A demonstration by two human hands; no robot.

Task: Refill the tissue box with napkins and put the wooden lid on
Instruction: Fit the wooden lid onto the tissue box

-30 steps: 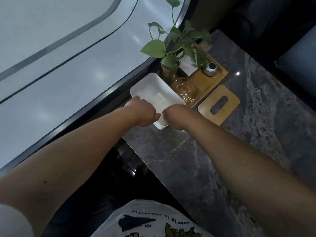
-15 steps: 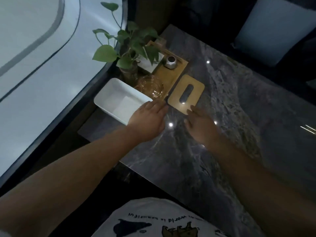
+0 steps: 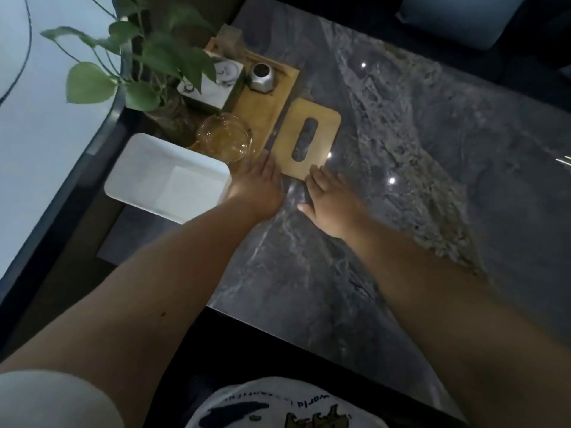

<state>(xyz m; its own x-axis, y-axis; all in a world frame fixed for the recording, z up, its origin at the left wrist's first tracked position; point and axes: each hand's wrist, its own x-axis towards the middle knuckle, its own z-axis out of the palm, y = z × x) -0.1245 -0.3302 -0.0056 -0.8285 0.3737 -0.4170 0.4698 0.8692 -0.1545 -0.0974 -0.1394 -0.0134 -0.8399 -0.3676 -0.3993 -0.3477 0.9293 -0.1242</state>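
The white tissue box (image 3: 139, 168) stands open at the table's left edge, with white napkins (image 3: 188, 193) lying inside it. The wooden lid (image 3: 321, 125), a rounded board with an oval slot, lies flat on the dark marble table (image 3: 401, 180) to the right of the box. My left hand (image 3: 256, 186) rests palm down between the box and the lid, its fingertips at the lid's near left corner. At the lid's near edge my right hand (image 3: 330, 199) lies flat with fingers spread, the fingertips touching the board. Neither hand holds anything.
Behind the box stand a leafy plant (image 3: 148, 66) in a glass jar and a clear glass bowl (image 3: 225, 137). A wooden tray (image 3: 262, 100) carries a small metal pot (image 3: 261, 77) and a white card holder. A grey cushion (image 3: 457, 17) lies beyond the table.
Both hands have left the near end of the tissue box and moved right to the wooden lid's near edge. My view has swung to the right.
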